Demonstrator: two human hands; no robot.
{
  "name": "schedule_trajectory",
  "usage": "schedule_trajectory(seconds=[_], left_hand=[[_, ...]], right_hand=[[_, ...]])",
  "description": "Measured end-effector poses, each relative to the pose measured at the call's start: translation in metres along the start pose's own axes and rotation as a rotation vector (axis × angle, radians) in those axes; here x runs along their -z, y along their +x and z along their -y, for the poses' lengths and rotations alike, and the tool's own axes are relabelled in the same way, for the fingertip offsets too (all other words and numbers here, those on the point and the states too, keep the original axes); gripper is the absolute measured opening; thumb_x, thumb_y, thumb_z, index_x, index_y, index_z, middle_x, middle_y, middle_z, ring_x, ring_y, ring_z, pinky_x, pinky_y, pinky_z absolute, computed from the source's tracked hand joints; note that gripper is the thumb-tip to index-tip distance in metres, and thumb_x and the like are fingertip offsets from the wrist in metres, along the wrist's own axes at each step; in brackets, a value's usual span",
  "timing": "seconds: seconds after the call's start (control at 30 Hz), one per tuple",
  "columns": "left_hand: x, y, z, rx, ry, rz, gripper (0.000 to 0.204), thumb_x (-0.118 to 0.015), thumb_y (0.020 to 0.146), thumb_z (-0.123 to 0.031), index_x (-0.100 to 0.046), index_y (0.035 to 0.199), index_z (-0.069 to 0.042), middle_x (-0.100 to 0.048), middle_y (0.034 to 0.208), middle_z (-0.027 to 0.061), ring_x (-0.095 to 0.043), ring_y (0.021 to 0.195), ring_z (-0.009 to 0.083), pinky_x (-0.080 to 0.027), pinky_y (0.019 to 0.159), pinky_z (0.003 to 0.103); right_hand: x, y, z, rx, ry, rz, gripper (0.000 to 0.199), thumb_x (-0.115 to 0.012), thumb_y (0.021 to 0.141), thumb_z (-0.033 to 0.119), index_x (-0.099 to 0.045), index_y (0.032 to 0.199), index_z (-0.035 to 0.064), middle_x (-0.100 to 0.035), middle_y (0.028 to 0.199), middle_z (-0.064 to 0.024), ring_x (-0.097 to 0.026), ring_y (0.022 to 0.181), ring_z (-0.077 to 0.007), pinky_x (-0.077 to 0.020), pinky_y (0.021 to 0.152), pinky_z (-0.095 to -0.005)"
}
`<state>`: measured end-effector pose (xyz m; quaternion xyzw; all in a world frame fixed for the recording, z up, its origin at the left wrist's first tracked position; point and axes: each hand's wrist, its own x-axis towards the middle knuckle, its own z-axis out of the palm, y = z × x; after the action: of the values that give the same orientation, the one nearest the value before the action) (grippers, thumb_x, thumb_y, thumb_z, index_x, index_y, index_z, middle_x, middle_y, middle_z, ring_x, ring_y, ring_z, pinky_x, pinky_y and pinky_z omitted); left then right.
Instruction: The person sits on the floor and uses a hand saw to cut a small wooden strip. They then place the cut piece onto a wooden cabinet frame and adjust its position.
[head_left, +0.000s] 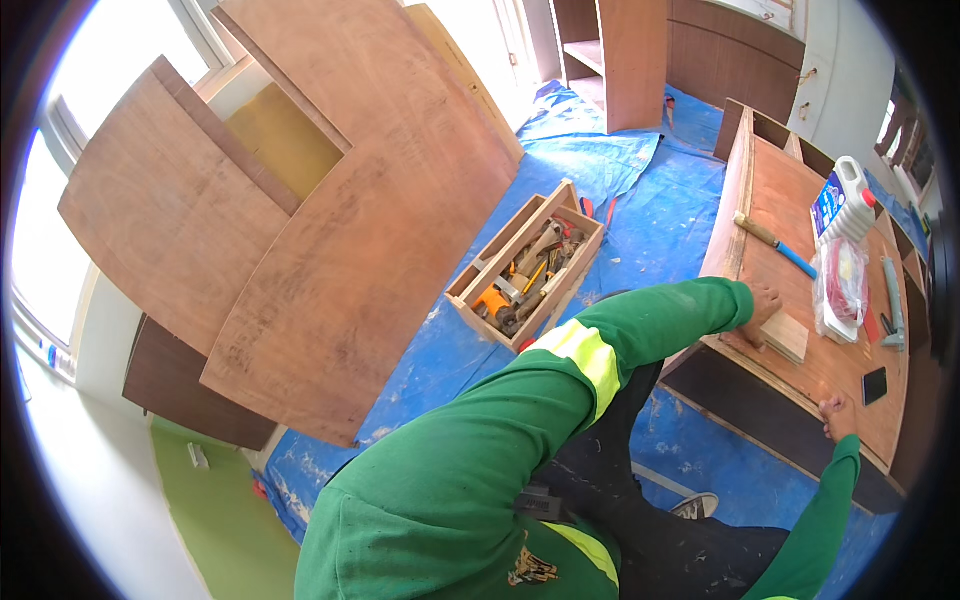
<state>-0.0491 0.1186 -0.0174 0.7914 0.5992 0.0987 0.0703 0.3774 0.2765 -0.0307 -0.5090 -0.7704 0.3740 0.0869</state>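
My left hand (pixel 757 315) is closed at the left end of a small pale wooden block (pixel 786 336), which lies on the reddish-brown panel (pixel 775 220) of a cabinet laid down in front of me. Part of its fingers is hidden by the hand itself. Farther right, my right hand (pixel 838 416) is at the panel's near edge, fingers curled together. Whatever they pinch, if anything, is too small to make out. A hammer (pixel 775 243) with a blue grip lies beyond my left hand. Near my right hand is a dark phone (pixel 874 386).
A white jug (pixel 842 200) with a red cap, a plastic-wrapped package (pixel 841 290) and a grey tool (pixel 893 300) occupy the panel's right side. A wooden toolbox (pixel 525 262) full of tools stands on the blue sheet (pixel 650 200). Large plywood boards (pixel 340 230) lean at the left.
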Motion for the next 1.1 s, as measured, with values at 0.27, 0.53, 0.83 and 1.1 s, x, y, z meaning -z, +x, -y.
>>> schedule_trajectory(seconds=[0.27,0.53,0.83,1.1], left_hand=[[0.000,0.000,0.000,0.021,-0.024,-0.009,0.114,-0.090,0.068,-0.071,-0.059,0.148,0.003,-0.058,0.152,0.0211,-0.055,0.144,0.0399,-0.045,0.118,0.059],[0.006,0.000,-0.004,0.035,0.031,0.048,0.113,-0.086,0.074,-0.074,-0.054,0.155,-0.002,-0.057,0.154,0.0169,-0.054,0.147,0.0349,-0.043,0.116,0.063],[0.003,0.000,-0.001,0.009,0.009,0.016,0.111,-0.086,0.074,-0.074,-0.057,0.151,-0.001,-0.057,0.151,0.0181,-0.054,0.146,0.0362,-0.044,0.115,0.063],[-0.001,0.002,0.000,0.012,0.026,-0.004,0.109,-0.087,0.073,-0.074,-0.059,0.149,-0.001,-0.058,0.149,0.0176,-0.055,0.144,0.0357,-0.045,0.113,0.062]], right_hand=[[0.001,0.002,0.002,0.004,-0.030,0.003,0.025,-0.076,0.099,0.023,-0.055,0.090,0.0122,-0.058,0.067,-0.0012,-0.051,0.045,-0.0113,-0.0411,0.038,-0.0291],[0.003,0.005,-0.005,0.004,-0.052,0.012,0.025,-0.076,0.099,0.020,-0.054,0.091,0.0126,-0.059,0.067,-0.0022,-0.052,0.045,-0.0129,-0.0407,0.039,-0.0307],[0.003,0.004,-0.003,-0.011,-0.007,0.010,0.026,-0.075,0.099,0.019,-0.052,0.090,0.0129,-0.058,0.067,-0.0020,-0.052,0.045,-0.0135,-0.0404,0.039,-0.0309],[0.003,0.004,0.000,-0.026,-0.038,0.009,0.027,-0.077,0.100,0.021,-0.052,0.092,0.0142,-0.057,0.067,-0.0012,-0.051,0.045,-0.0128,-0.0400,0.039,-0.0305]])
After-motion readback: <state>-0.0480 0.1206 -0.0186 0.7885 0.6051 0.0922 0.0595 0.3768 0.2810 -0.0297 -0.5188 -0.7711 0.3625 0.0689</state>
